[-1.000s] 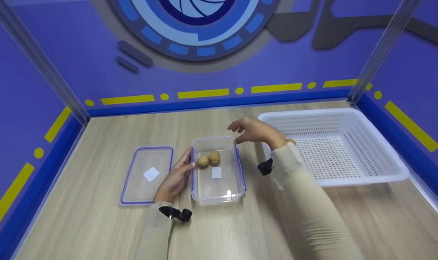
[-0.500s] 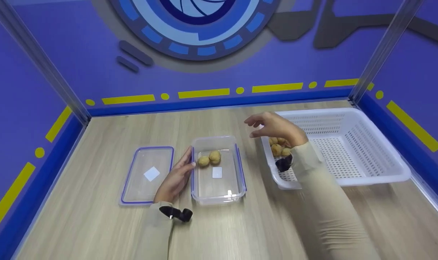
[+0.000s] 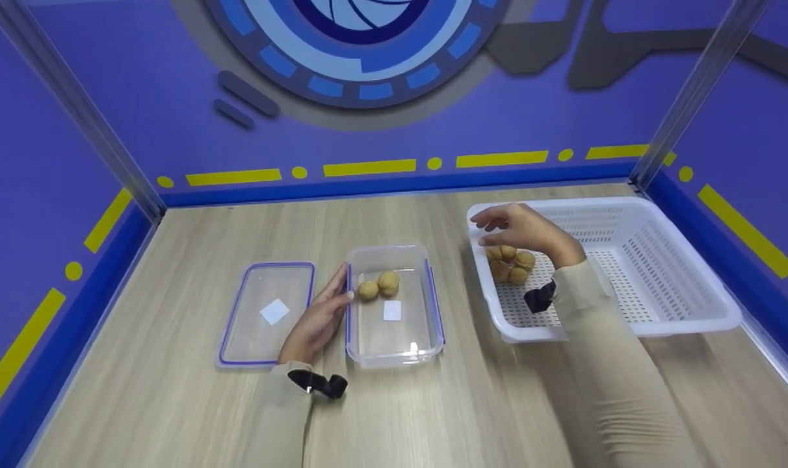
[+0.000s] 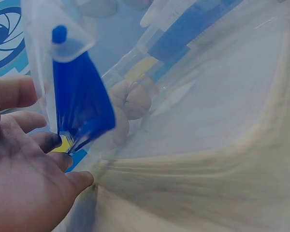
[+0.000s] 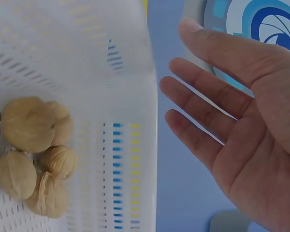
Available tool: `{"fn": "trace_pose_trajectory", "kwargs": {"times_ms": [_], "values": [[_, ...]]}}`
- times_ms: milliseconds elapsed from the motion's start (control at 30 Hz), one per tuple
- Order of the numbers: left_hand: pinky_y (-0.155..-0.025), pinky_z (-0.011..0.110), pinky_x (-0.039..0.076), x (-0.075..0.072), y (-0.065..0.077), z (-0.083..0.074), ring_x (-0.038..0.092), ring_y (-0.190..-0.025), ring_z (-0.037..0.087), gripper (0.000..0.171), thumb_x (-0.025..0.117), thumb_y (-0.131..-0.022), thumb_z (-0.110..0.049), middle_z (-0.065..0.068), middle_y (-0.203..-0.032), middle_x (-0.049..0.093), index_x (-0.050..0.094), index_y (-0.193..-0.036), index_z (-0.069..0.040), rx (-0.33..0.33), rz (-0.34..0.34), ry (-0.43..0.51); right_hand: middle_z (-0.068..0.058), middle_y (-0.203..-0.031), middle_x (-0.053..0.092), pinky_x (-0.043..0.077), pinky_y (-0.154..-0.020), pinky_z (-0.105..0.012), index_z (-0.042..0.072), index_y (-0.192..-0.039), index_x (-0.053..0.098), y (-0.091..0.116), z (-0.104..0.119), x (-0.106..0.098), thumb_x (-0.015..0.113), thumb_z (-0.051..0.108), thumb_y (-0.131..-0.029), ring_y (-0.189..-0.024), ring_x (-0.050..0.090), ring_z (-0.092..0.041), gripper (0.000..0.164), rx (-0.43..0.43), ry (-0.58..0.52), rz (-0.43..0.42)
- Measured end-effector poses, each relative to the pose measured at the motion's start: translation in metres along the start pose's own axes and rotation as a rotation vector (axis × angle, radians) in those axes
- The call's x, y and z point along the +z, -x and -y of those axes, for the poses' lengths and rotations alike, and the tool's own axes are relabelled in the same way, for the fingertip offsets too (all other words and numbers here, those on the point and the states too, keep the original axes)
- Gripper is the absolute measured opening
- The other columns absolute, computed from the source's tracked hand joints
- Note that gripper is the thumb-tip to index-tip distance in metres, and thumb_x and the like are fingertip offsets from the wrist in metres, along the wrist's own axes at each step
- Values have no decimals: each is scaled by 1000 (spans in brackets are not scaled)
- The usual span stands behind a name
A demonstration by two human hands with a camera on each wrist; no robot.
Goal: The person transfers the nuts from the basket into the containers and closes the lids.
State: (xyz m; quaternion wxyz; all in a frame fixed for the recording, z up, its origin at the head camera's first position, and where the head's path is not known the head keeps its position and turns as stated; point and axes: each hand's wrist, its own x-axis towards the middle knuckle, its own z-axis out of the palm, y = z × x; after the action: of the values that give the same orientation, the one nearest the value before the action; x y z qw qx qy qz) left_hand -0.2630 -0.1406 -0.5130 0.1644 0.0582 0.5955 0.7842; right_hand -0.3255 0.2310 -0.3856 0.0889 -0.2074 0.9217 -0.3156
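Observation:
Two walnuts (image 3: 378,285) lie in the clear plastic container (image 3: 394,335) with blue clips. My left hand (image 3: 316,323) rests along its left side, fingers stretched against the wall; in the left wrist view those fingers (image 4: 79,180) reach the container, and the walnuts (image 4: 137,101) show through it. Over the left rim of the white basket (image 3: 683,322), my right hand (image 3: 527,229) hovers with loose fingers and holds nothing. Several walnuts (image 3: 517,261) cluster below it in the basket's left end. The right wrist view shows these walnuts (image 5: 29,123) beside the hand (image 5: 246,125).
A clear lid (image 3: 248,331) with a blue seal and a white label lies left of the container. Everything stands on a wooden table (image 3: 394,422), enclosed by purple panels (image 3: 381,143) at the back and sides.
My right hand has moved right, from beside the container's far right corner to over the basket's left rim, bringing the walnuts there into sight. The left hand stays against the container.

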Motion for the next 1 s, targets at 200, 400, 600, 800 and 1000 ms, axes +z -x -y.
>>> {"fn": "trace_pose_trajectory", "kwargs": {"times_ms": [200, 400, 600, 800, 1000], "values": [[-123, 37, -4, -1, 1, 2, -13, -149, 22, 71, 45, -95, -2, 6, -163, -8, 8, -155, -11, -6, 7, -3, -20, -117, 66, 49, -97, -52, 1, -124, 62, 6, -14, 2, 71, 10, -85, -111, 61, -37, 42, -29, -24, -18], [-123, 37, -3, -2, 1, 3, -12, -149, 22, 71, 44, -95, -2, 6, -163, -8, 8, -155, -12, -2, 8, 6, -22, -113, 67, 51, -93, -50, -1, -122, 63, 8, -28, 5, 73, 14, -83, -105, 63, -35, 43, -26, -41, -17], [-123, 35, -3, 0, 0, 2, -12, -149, 19, 70, 45, -96, -2, 3, -163, -7, 9, -155, -12, -9, -1, 3, -24, -114, 66, 50, -93, -51, -3, -124, 61, 12, -38, 9, 74, 16, -83, -106, 62, -37, 47, 7, -45, 12], [-123, 35, -3, 1, 0, 0, -12, -149, 19, 69, 44, -95, -1, 3, -163, -7, 10, -155, -13, -3, -7, 9, -24, -120, 64, 45, -101, -55, -2, -127, 59, 14, -42, 8, 75, 16, -82, -116, 58, -39, 51, 83, -65, 81], [-123, 35, -5, 0, 0, 0, -13, -149, 20, 70, 44, -95, -1, 4, -163, -9, 8, -155, -12, 4, 1, 8, -23, -120, 64, 47, -99, -53, -1, -129, 58, 14, -44, 6, 74, 12, -81, -114, 59, -37, 51, 113, -38, 143]]}}
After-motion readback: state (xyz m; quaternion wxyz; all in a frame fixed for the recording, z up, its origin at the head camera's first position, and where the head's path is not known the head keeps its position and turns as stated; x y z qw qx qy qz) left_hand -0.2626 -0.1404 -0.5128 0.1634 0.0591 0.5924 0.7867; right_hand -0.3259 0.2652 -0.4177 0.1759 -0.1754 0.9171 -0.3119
